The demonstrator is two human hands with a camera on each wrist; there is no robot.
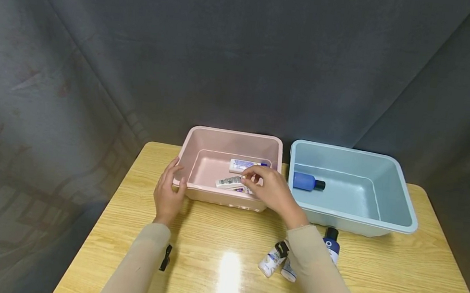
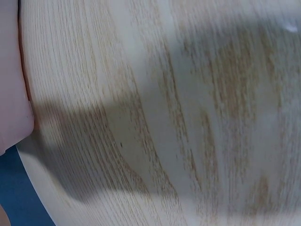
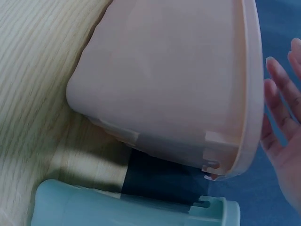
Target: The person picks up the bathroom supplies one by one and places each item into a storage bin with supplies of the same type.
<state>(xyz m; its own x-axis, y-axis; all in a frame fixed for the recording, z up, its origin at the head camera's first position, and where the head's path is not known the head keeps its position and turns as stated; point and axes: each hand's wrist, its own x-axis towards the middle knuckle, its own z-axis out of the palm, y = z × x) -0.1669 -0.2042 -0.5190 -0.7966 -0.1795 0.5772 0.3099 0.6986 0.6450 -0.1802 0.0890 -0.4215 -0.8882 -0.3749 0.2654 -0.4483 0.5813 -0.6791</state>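
At the pink plastic bin [image 1: 229, 198], my left hand [image 1: 167, 197] holds the near left corner, its fingers along the left rim and its thumb at the front. My right hand [image 1: 271, 188] reaches over the bin's right side, thumb and index finger pinching the end of a white tube with dark print [image 1: 227, 182]. Another white tube with a blue cap [image 1: 241, 166] lies behind it in the bin. Something white and purple [image 1: 245, 190] is partly hidden under the hand. In the right wrist view, the other fingers of the right hand [image 3: 287, 117] extend loosely beyond the bin rim.
A light blue bin [image 1: 350, 218] stands at the right with a blue bottle [image 1: 304, 181] in it. Nearer me on the wooden table [image 1: 199, 268] lie a white bottle with a black cap [image 1: 269, 261] and a dark blue bottle [image 1: 331, 245], partly behind my right sleeve.
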